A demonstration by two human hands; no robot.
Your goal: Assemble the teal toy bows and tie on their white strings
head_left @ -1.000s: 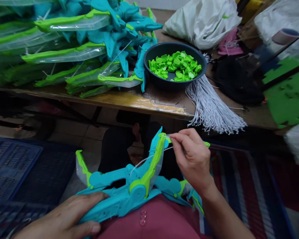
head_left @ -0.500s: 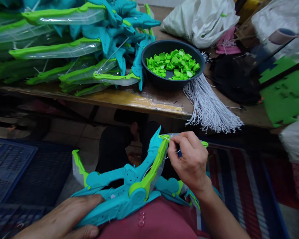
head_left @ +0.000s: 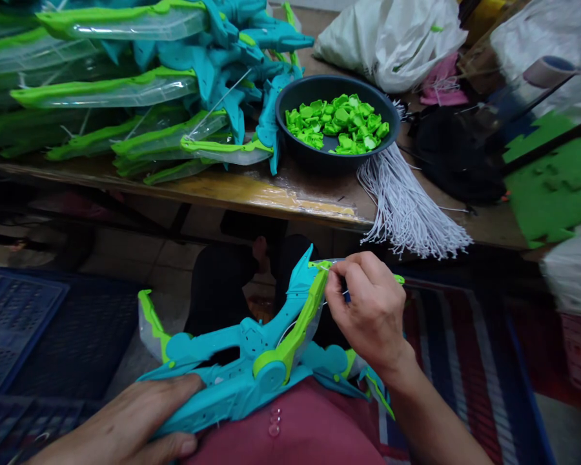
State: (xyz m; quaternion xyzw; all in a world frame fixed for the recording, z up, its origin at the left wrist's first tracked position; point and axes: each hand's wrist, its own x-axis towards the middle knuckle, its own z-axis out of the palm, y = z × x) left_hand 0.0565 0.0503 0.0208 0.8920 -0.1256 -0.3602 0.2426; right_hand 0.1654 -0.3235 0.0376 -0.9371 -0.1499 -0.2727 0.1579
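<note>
A turquoise plastic toy frame [head_left: 223, 397] with lime-green and clear wing-like arms rests against my body. My left hand [head_left: 140, 413] grips its lower left end, thumb below and fingers over the top. My right hand [head_left: 368, 307] pinches a thin white cord [head_left: 347, 294] at the tip of the upright green arm [head_left: 303, 326]. The cord loops down behind that arm to the turquoise middle. My right fingertips partly hide the cord's end and touch or nearly touch the green tip; I cannot tell which.
On the wooden table [head_left: 290, 203] lie a heap of similar turquoise-and-green assemblies [head_left: 121, 90], a dark bowl [head_left: 295, 155] of small green pieces and a bundle of white cords [head_left: 411, 206]. A white sack [head_left: 387, 45] stands behind. Blue crates [head_left: 24, 329] are at left, striped cloth [head_left: 455, 361] at right.
My right hand has moved slightly left and closer to the green arm's tip, and the slack cord sits lower behind the arm. My left hand keeps its hold; the view shifted a little.
</note>
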